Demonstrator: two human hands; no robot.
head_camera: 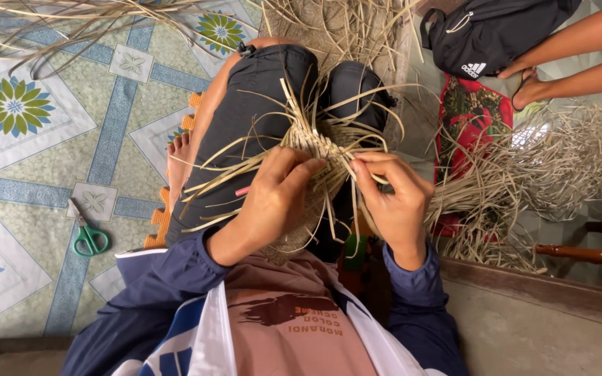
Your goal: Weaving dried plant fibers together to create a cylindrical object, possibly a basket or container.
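A half-woven piece of pale straw [315, 143] rests on my lap, with many loose strands fanning out from it. My left hand [276, 191] presses on the woven part, fingers curled over the strands. My right hand [395, 198] pinches a few strands between thumb and fingers just right of the weave. Both hands nearly touch at the middle of the weave. My legs in dark shorts [259, 104] lie under the work.
Green-handled scissors [86, 233] lie on the patterned floor mat [29, 160] at left. A heap of loose straw [524, 181] sits at right, near a black bag [489, 31] and another person's arm [580, 42]. A wooden rail [587, 254] is at the right.
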